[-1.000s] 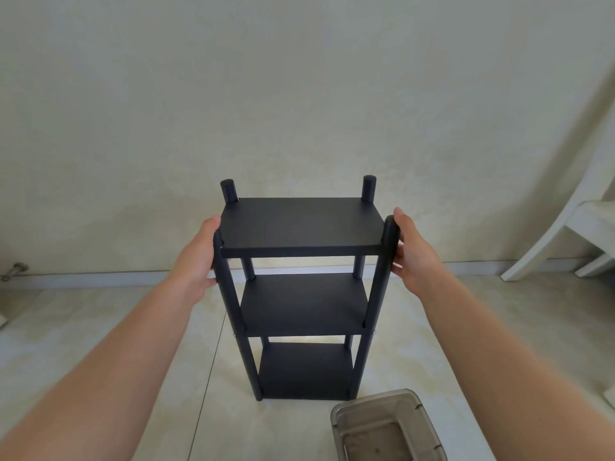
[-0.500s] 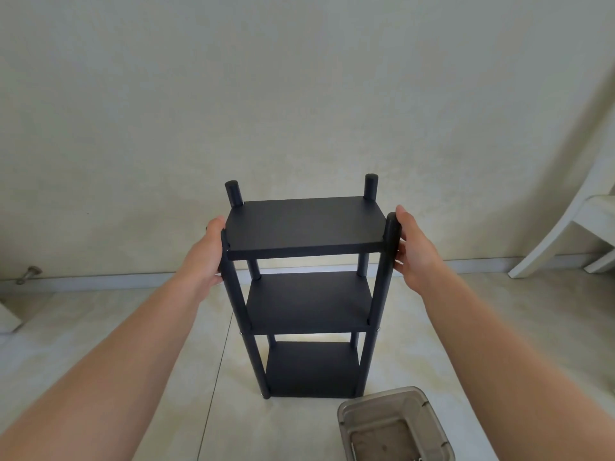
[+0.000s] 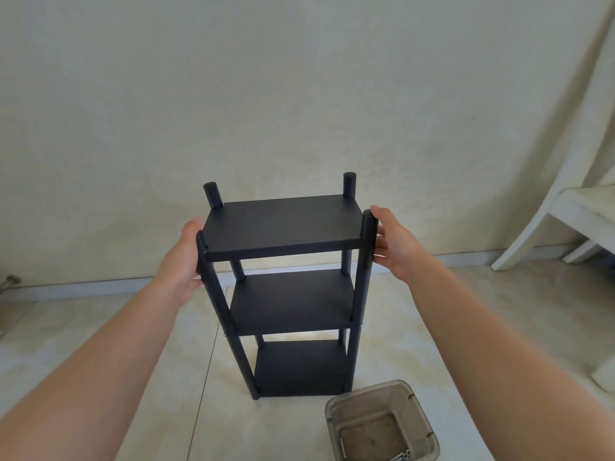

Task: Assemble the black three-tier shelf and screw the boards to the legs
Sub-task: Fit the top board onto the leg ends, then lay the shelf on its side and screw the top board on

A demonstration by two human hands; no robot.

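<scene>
The black three-tier shelf (image 3: 283,227) stands upright on the tiled floor in front of the wall, its three boards fixed between four round legs. My left hand (image 3: 181,257) grips the front-left leg (image 3: 213,294) just below the top board, fingers hidden behind it. My right hand (image 3: 392,242) holds the top of the front-right leg (image 3: 364,261), thumb by the leg's tip and bent fingers against its side. Small silver screw heads show at the middle board's front corners.
A translucent grey plastic box (image 3: 332,410) sits on the floor at the shelf's front right, with a few screws (image 3: 402,456) in its corner. A white chair (image 3: 562,211) stands at the right by the wall. A baseboard (image 3: 100,287) runs behind the shelf.
Both hands stay on the front legs at the top tier. The shelf has turned slightly and sits a little further left in view.
</scene>
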